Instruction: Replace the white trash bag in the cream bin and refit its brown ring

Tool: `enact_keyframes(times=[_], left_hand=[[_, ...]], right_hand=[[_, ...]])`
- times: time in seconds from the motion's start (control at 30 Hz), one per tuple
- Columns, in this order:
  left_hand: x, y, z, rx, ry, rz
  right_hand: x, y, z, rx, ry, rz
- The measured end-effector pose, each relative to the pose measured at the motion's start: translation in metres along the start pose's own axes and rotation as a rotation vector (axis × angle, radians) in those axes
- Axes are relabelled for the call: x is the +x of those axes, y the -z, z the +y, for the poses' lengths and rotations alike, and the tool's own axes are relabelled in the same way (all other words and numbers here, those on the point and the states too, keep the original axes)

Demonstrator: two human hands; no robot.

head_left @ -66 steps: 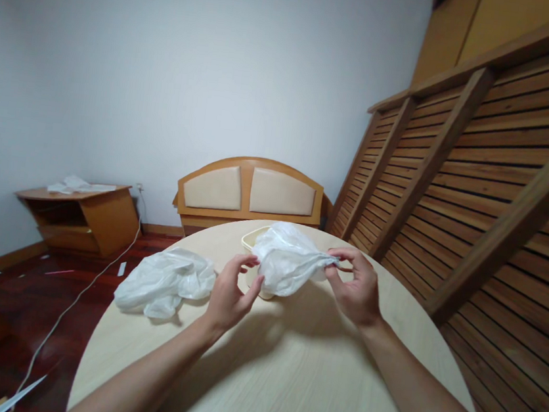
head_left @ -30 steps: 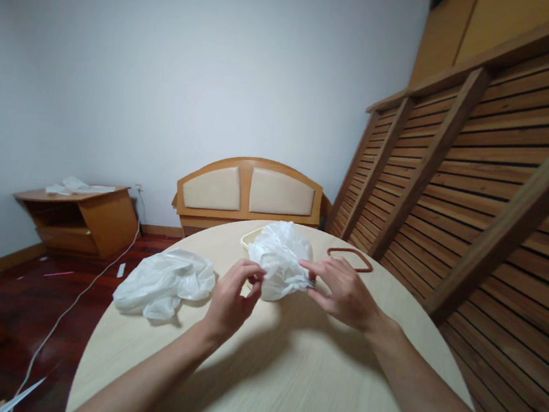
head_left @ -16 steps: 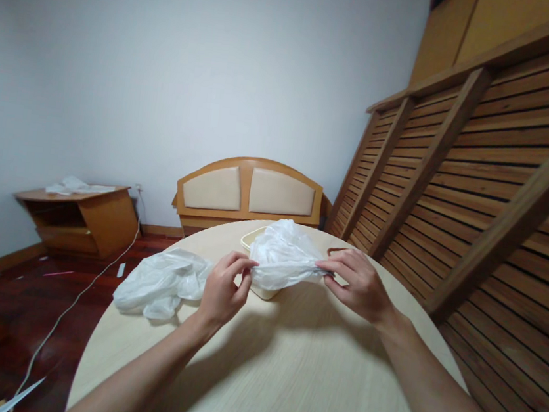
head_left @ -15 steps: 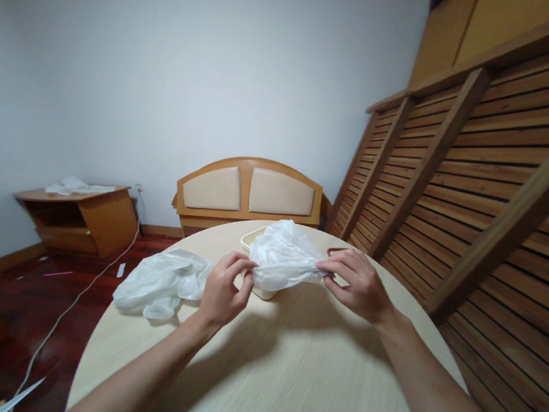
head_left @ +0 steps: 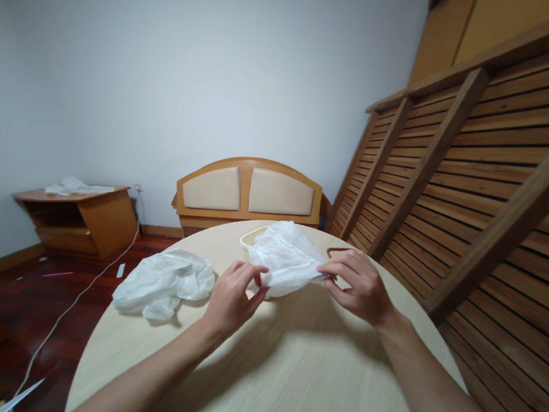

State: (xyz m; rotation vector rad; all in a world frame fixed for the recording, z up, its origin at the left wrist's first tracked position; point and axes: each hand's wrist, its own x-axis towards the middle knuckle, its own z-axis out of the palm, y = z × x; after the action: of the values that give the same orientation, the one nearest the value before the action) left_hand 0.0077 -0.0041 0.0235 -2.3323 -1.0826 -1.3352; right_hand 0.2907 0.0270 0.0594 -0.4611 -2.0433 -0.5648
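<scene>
A crumpled white plastic bag (head_left: 283, 253) is stretched between my two hands, above a pale yellow tray (head_left: 247, 236) whose left rim shows. My left hand (head_left: 235, 294) pinches the bag's lower left edge between thumb and fingers. At the bag's gathered right end, my right hand (head_left: 357, 287) grips the plastic with its fingertips. A second crumpled white bag (head_left: 164, 284) lies on the round table (head_left: 323, 383), left of my left hand. Just behind my right hand, a thin brown object (head_left: 336, 250) shows in part.
A wooden headboard (head_left: 249, 190) stands behind the table against the wall. Slatted wooden panels (head_left: 495, 185) lean along the right side. At the left are a low wooden cabinet (head_left: 109, 220) and a white cable (head_left: 76, 299) on the dark floor.
My left hand has shifted slightly right and down along the bag's edge. The bag's lower left part has moved with it and now covers the tray's front corner. My right hand has hardly moved.
</scene>
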Motion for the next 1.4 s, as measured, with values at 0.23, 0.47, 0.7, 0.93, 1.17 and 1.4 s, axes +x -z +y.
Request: enact_keyframes(times=[0.23, 0.47, 0.7, 0.93, 1.17, 1.4], left_hand=[[0.002, 0.006, 0.002, 0.06, -0.071, 0.172], [0.002, 0.009, 0.007, 0.196, -0.2, 0.141], [0.003, 0.008, -0.005, 0.274, -0.12, 0.055], [0.001, 0.014, 0.004, 0.074, -0.176, 0.081], [-0.002, 0.022, 0.014, 0.028, -0.506, 0.091], [0.002, 0.023, 0.004, 0.032, -0.616, -0.147]], right_hand=[[0.003, -0.003, -0.006, 0.028, 0.044, -0.015], [0.007, -0.002, -0.014, 0.157, 0.032, -0.086], [0.001, 0.004, 0.0, 0.099, -0.024, 0.053], [-0.004, 0.006, 0.008, 0.045, -0.059, 0.042], [-0.005, 0.01, 0.007, 0.069, -0.064, 0.053], [-0.001, 0.014, 0.002, 0.058, -0.017, -0.002]])
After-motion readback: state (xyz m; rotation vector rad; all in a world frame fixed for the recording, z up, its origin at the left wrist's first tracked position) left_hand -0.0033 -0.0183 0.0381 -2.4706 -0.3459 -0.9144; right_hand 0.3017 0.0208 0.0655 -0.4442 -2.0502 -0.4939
